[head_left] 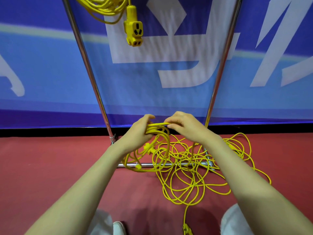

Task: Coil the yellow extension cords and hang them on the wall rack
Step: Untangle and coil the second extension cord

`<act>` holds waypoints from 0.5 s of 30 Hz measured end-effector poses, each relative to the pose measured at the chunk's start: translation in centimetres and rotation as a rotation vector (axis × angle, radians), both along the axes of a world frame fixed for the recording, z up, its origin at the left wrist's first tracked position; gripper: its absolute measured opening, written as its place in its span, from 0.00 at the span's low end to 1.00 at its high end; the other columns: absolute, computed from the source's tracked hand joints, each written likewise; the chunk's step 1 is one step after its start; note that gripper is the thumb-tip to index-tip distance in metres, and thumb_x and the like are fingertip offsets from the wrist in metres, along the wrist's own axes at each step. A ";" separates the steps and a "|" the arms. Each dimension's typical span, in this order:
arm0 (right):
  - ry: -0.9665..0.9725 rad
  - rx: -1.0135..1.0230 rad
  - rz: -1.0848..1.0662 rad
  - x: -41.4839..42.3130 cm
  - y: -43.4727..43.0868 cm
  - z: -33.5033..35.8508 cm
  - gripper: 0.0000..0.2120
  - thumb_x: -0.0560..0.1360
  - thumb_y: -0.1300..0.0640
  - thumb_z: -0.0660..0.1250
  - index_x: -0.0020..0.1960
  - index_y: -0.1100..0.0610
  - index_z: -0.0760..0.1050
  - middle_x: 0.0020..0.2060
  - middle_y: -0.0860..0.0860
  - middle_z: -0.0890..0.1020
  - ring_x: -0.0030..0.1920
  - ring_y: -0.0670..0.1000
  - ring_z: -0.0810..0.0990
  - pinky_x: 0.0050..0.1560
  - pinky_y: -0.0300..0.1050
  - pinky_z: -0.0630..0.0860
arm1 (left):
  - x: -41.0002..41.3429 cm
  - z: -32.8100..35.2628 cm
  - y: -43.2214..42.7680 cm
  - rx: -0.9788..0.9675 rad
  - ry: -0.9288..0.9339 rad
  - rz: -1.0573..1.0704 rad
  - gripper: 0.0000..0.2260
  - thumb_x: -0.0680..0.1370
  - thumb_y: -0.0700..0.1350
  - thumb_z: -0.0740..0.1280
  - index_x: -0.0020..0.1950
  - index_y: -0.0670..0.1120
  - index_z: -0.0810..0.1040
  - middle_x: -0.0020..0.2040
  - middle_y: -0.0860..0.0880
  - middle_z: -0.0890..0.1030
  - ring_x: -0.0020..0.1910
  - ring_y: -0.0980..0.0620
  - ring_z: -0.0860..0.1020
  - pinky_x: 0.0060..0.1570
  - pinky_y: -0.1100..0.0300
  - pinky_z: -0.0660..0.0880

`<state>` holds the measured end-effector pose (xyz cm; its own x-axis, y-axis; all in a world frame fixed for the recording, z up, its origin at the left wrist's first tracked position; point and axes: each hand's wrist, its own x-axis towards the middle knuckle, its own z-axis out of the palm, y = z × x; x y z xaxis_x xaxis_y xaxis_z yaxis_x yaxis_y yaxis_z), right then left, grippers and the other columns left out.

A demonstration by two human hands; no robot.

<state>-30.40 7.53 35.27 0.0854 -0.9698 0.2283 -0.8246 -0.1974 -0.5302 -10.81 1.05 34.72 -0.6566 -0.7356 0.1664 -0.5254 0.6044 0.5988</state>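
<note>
Fingers of the left hand are curled round a small bundle of loops of yellow cord. The right hand pinches the next strand against it, low in front of the rack. One coiled cord already hangs at the rack's top; most of the second cord lies tangled on the floor, so coiling looks barely started and hanging remains.

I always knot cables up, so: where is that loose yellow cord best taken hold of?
Take the strand just right of the coil in the left hand, from above, where the right hand pinches it: there it runs single; the floor tangle crosses itself.
</note>
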 end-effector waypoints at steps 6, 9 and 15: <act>0.043 0.085 -0.028 0.2 -0.2 -0.1 0.11 0.78 0.56 0.64 0.59 0.50 0.79 0.49 0.50 0.74 0.54 0.50 0.75 0.59 0.52 0.71 | -0.2 -0.1 0.6 0.126 0.027 -0.044 0.21 0.74 0.36 0.70 0.64 0.47 0.69 0.48 0.44 0.81 0.44 0.49 0.79 0.48 0.55 0.73; 0.059 0.146 -0.020 0.4 -0.1 -0.1 0.14 0.80 0.57 0.61 0.63 0.50 0.77 0.51 0.51 0.72 0.56 0.50 0.74 0.60 0.46 0.69 | -0.5 -0.1 0.7 0.192 0.060 -0.044 0.20 0.74 0.36 0.70 0.63 0.48 0.70 0.47 0.44 0.81 0.42 0.50 0.78 0.47 0.56 0.74; 0.192 0.095 -0.063 1.6 0.1 0.2 0.14 0.81 0.54 0.57 0.64 0.50 0.76 0.51 0.53 0.73 0.54 0.53 0.75 0.54 0.51 0.72 | -0.9 -0.5 0.8 0.158 0.000 -0.039 0.18 0.74 0.36 0.68 0.61 0.48 0.71 0.43 0.48 0.79 0.40 0.51 0.75 0.46 0.52 0.73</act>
<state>-28.83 7.64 35.48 0.0570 -0.9910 0.1214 -0.9211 -0.0991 -0.3764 -11.74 1.90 34.24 -0.6851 -0.7268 0.0501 -0.5038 0.5223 0.6881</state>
